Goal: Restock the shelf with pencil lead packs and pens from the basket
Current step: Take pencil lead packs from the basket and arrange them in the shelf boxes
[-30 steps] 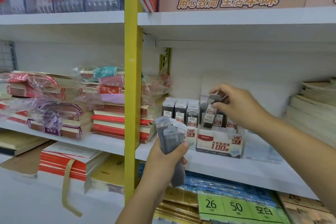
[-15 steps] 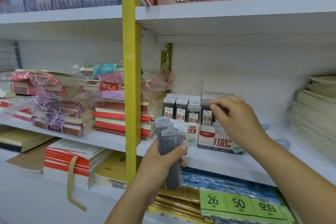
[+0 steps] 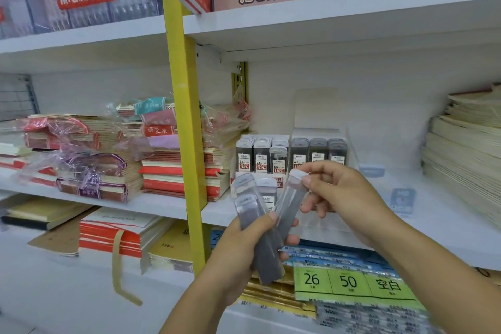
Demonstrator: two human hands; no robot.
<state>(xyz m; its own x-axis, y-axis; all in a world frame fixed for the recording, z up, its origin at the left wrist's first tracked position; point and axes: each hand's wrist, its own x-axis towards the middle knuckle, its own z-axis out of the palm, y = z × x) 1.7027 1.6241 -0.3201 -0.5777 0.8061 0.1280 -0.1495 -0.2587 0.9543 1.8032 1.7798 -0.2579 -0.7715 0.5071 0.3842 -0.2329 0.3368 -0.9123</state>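
The lead pack [image 3: 290, 199], tilted, has its clear cap pinched in my right grip [image 3: 342, 195]; my left grip [image 3: 244, 249] clamps the other packs [image 3: 250, 211] at its 8 o'clock. Light, stiff, slick plastic, I judge: best held by the cap's edges. The display box [image 3: 317, 156] sits at 12 o'clock.

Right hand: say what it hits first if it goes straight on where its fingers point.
Likely the bundle of grey clear-plastic pencil lead packs in the left hand; the right hand points left, pinching one such pack by its cap. Depth unclear.
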